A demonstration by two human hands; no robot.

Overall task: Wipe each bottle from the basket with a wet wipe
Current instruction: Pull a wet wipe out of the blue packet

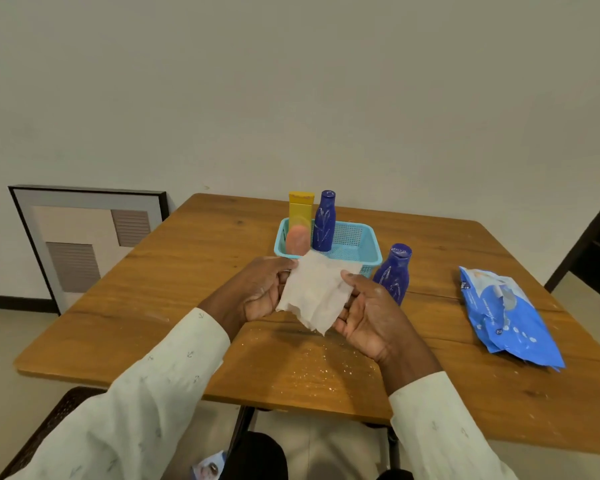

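Wipe [314, 292], limp, light and probably damp, hangs spread above the table [153, 289] before the basket [355, 237], pinched at its side edges by left hand [262, 289] and right hand [367, 315], best held there.

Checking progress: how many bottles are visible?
4: yellow bottle, pink bottle and blue bottle in the basket; second blue bottle on the table. Others may be hidden.

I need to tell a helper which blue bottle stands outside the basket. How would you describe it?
On the wooden table, find the light blue basket near the far edge. Just beyond its right front corner stands a dark blue bottle, directly on the tabletop. Its twin, the other blue bottle, stands inside the basket.
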